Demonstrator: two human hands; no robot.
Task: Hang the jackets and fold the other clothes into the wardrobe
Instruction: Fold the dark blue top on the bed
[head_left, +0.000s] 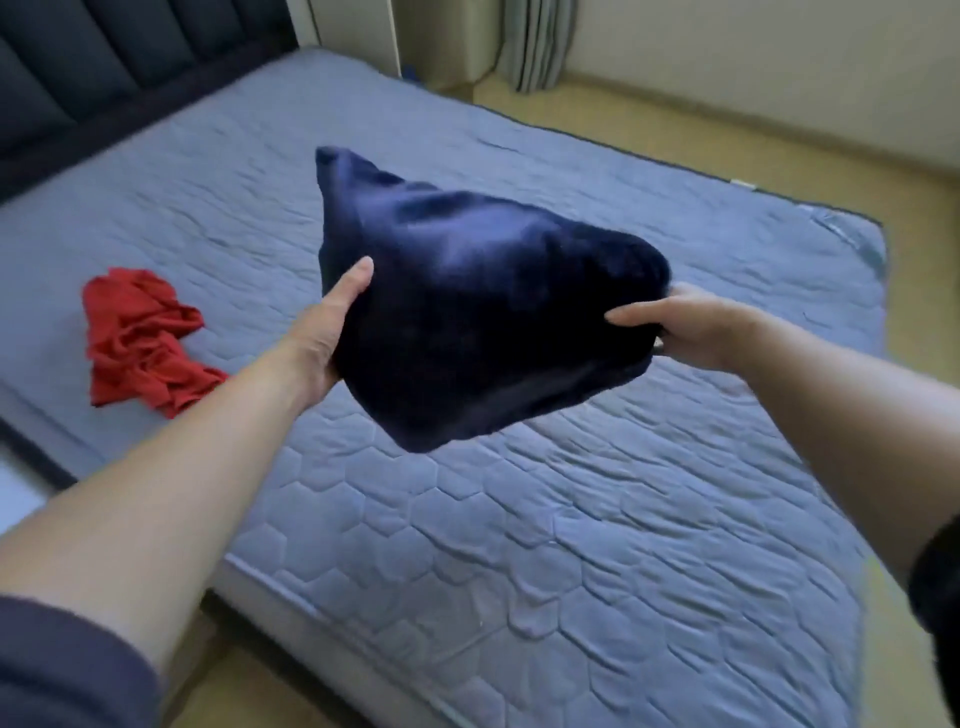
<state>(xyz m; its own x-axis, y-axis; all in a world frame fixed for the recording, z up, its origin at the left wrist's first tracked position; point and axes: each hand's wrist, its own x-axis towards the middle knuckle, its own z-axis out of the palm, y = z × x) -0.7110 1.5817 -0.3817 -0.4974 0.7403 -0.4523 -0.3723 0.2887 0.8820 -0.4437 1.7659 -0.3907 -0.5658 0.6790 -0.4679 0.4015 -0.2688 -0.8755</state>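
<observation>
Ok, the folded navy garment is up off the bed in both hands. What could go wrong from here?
1. The left hand and right hand grip the navy garment only at its two ends. Its lower corner sags, so the fold may come undone while carried.
2. The red garment lies crumpled near the edge of the bed, not yet folded, and could be overlooked.

Left sleeve (62, 670) dark grey-purple — right sleeve (937, 587) black.
</observation>
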